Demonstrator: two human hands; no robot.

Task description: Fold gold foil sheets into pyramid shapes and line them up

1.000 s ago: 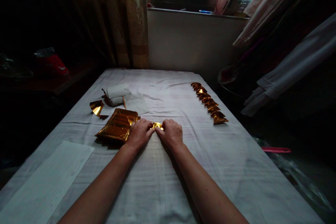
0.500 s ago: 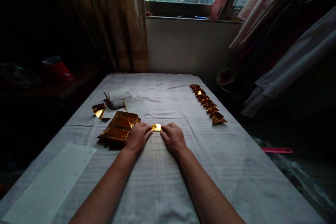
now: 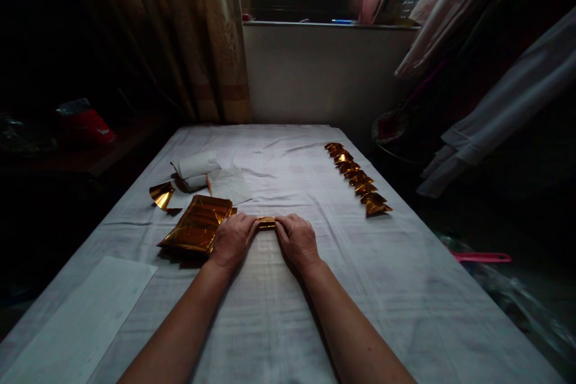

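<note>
Between my two hands a small folded piece of gold foil paper [image 3: 267, 224] spans the gap, low over the cloth. My left hand [image 3: 234, 240] has its fingers closed on the left end of it. On the right end, my right hand [image 3: 297, 239] grips with bent fingers. Close beside my left hand lies a stack of gold foil sheets [image 3: 191, 225], partly covered by that hand. A row of folded gold foil pieces [image 3: 355, 177] runs along the table's right side.
White-backed curled sheets [image 3: 198, 169] and a curved gold foil scrap [image 3: 162, 195] lie behind the stack. A flat white sheet [image 3: 81, 318] rests at the left front of the cloth-covered table [image 3: 360, 312]. Clothes [image 3: 499, 90] hang at the right; a pink handle [image 3: 481, 257] shows beyond the edge.
The foil between my hands has turned from a bright, shiny face to a darker, narrower folded strip. Both hands keep their grip. The view has shifted slightly.
</note>
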